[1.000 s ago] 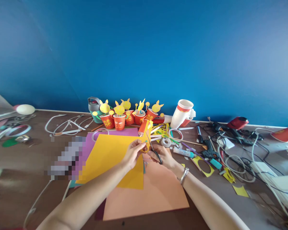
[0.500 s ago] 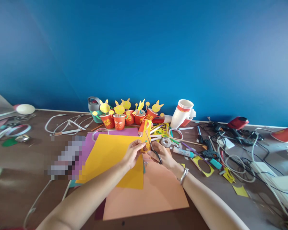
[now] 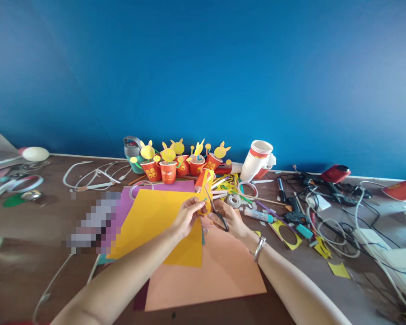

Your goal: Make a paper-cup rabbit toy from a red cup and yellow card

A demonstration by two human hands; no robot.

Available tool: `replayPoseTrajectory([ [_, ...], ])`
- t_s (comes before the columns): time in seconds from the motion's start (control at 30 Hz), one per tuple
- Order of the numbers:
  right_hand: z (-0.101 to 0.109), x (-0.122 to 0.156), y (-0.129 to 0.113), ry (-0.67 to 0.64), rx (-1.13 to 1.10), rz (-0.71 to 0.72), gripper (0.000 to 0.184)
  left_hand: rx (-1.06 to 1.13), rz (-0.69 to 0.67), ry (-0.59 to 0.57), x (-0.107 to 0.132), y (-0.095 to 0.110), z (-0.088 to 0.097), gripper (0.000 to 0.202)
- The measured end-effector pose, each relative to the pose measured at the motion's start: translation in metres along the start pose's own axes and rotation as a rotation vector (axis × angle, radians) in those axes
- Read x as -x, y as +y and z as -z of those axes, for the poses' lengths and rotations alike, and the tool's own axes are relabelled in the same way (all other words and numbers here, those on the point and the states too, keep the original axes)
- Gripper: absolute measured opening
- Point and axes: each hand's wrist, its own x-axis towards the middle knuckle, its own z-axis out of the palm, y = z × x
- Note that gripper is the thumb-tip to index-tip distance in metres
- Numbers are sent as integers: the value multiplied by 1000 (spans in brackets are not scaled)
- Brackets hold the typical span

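Note:
In the middle of the view my left hand (image 3: 188,216) pinches a narrow yellow paper strip (image 3: 208,179) that stands up from the fingers. My right hand (image 3: 230,220) grips dark-handled scissors (image 3: 219,218); their blades point up and left and lie against the strip. Whether the blades are cutting at this instant is too small to tell. Beneath both hands lie a large yellow sheet (image 3: 155,221) and a peach-coloured sheet (image 3: 206,284), with a purple sheet (image 3: 179,186) partly under the yellow one.
Several red paper cups (image 3: 169,174) with yellow paper animal heads line the wall. A stack of white cups (image 3: 256,160), a tape roll (image 3: 234,201), a glue gun (image 3: 296,212), yellow scraps (image 3: 338,269) and a power strip (image 3: 389,253) with cables crowd the right. White cables (image 3: 94,176) lie left.
Almost nothing differs. Both hands, the strip and the scissors keep nearly the same place; the paper near the fingertips has shifted slightly.

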Motion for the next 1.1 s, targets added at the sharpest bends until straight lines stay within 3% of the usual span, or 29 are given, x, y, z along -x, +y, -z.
replayPoseTrajectory([
  [1.1, 5, 3, -13, -44, 81, -3, 41, -52, -73, 32, -4, 2, 6, 26],
])
